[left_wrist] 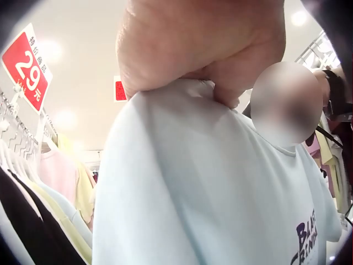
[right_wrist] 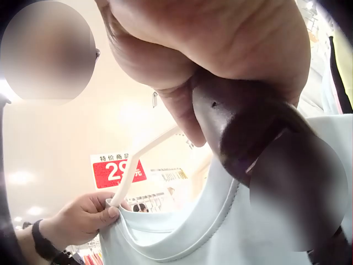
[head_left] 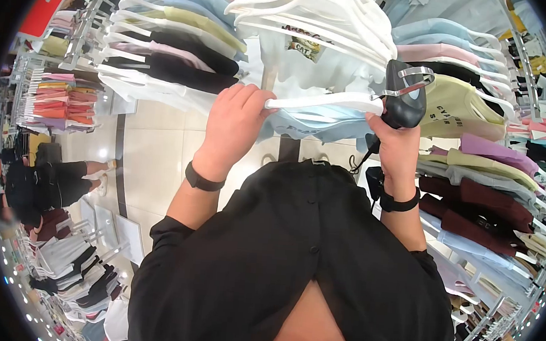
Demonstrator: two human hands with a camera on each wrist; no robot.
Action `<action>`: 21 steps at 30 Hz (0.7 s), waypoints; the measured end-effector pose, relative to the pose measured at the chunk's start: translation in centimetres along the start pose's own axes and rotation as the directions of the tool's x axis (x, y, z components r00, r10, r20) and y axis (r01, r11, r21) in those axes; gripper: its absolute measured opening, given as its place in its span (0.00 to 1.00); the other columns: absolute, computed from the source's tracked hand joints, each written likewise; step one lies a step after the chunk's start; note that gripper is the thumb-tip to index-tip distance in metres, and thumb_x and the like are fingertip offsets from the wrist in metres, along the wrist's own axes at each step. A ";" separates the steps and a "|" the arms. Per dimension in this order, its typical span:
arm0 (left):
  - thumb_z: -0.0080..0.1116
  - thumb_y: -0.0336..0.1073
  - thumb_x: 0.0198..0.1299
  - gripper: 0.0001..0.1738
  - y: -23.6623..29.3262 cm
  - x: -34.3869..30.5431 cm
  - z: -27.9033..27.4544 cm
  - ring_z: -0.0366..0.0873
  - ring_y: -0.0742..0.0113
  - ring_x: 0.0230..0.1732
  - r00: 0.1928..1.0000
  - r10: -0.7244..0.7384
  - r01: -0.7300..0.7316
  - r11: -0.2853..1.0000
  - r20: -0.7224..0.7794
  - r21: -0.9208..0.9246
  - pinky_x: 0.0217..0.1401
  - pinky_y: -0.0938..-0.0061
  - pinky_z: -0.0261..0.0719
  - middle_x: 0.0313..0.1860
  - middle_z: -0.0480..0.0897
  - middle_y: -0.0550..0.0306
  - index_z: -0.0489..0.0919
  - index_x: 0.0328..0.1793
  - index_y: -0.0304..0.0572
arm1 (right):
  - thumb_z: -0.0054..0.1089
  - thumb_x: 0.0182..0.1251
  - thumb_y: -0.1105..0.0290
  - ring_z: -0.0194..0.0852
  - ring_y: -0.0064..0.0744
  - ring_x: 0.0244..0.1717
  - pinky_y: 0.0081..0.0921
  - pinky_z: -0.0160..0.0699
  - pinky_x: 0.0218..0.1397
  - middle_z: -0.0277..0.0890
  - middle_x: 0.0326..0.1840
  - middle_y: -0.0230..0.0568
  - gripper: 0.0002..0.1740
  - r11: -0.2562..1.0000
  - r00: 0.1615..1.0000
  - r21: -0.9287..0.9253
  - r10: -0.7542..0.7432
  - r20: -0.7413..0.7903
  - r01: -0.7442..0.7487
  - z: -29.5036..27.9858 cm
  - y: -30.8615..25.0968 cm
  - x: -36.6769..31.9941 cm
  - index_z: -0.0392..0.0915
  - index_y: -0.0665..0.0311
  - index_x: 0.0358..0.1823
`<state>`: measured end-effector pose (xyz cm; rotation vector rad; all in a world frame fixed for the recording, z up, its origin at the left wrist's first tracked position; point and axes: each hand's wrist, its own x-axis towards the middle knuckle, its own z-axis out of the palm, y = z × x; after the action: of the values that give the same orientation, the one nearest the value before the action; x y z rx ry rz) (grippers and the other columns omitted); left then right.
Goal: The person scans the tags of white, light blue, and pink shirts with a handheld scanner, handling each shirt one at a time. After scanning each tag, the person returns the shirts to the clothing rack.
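Observation:
My left hand grips the left end of a white plastic hanger that carries a pale blue T-shirt. In the left wrist view the left hand's fingers curl over the shirt's shoulder. My right hand holds a black hand-held device with a cable, up against the hanger's right end beside its metal hook. The right wrist view shows the right hand around the dark device, with the shirt's neckline, the hanger and the left hand beyond it.
Racks of T-shirts on white hangers crowd the left and right. More white hangers hang straight ahead. A red price sign hangs above. Another person in black stands on the tiled aisle at the left.

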<state>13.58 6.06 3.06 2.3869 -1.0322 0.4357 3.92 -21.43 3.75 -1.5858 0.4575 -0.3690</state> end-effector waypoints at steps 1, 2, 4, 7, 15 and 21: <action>0.74 0.31 0.52 0.15 0.2 0.2 -0.1 0.79 0.53 0.40 1.000 -0.003 0.003 1.000 -0.006 0.001 0.47 0.60 0.76 0.36 0.81 0.56 0.84 0.47 0.43 | 0.73 0.62 0.78 0.78 0.22 0.41 0.25 0.76 0.48 0.85 0.39 0.32 0.12 1.000 1.000 0.011 -0.003 -0.002 0.003 -0.1 0.0 0.0 0.84 0.72 0.46; 0.74 0.32 0.52 0.16 0.4 0.5 -0.2 0.79 0.54 0.40 1.000 0.019 -0.019 1.000 -0.012 -0.008 0.46 0.61 0.76 0.35 0.81 0.57 0.84 0.47 0.44 | 0.73 0.62 0.78 0.78 0.21 0.40 0.25 0.76 0.47 0.85 0.39 0.32 0.12 1.000 1.000 -0.016 0.001 -0.008 -0.001 -0.2 0.0 0.0 0.84 0.72 0.46; 0.74 0.33 0.51 0.17 0.7 0.9 -0.4 0.78 0.54 0.39 0.998 0.061 -0.062 0.998 -0.026 -0.022 0.44 0.61 0.76 0.35 0.81 0.57 0.84 0.47 0.44 | 0.73 0.62 0.77 0.78 0.21 0.39 0.25 0.76 0.46 0.85 0.37 0.32 0.12 0.998 1.000 -0.070 0.006 -0.015 -0.007 -0.4 0.0 -0.1 0.84 0.71 0.46; 0.74 0.35 0.52 0.18 0.8 1.0 -0.1 0.79 0.56 0.38 0.995 0.096 -0.096 0.995 0.029 0.001 0.43 0.62 0.76 0.35 0.81 0.58 0.83 0.49 0.45 | 0.74 0.62 0.76 0.78 0.21 0.38 0.25 0.75 0.44 0.85 0.35 0.33 0.11 0.985 0.998 -0.159 0.061 0.007 -0.059 -0.3 -0.3 -0.3 0.84 0.71 0.45; 0.70 0.33 0.62 0.11 1.6 1.0 -0.1 0.80 0.52 0.33 0.998 0.042 -0.036 0.995 0.054 -0.098 0.36 0.62 0.78 0.32 0.79 0.55 0.83 0.48 0.42 | 0.77 0.60 0.77 0.80 0.23 0.49 0.26 0.79 0.55 0.87 0.52 0.35 0.23 0.998 0.986 -0.011 0.063 0.154 -0.062 -0.5 -0.9 -1.0 0.82 0.70 0.58; 0.70 0.33 0.63 0.08 -0.2 0.8 -2.7 0.80 0.53 0.31 0.993 -0.105 0.112 0.982 0.050 -0.152 0.32 0.62 0.77 0.31 0.80 0.56 0.84 0.46 0.44 | 0.68 0.63 0.83 0.75 0.40 0.73 0.34 0.75 0.70 0.76 0.73 0.50 0.34 0.990 0.951 0.134 -0.082 0.299 0.043 -5.4 -2.4 -1.1 0.73 0.69 0.73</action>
<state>14.03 7.25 5.57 2.3081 -0.9136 0.2575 0.45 -25.50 6.50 -1.5036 0.1429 -0.1915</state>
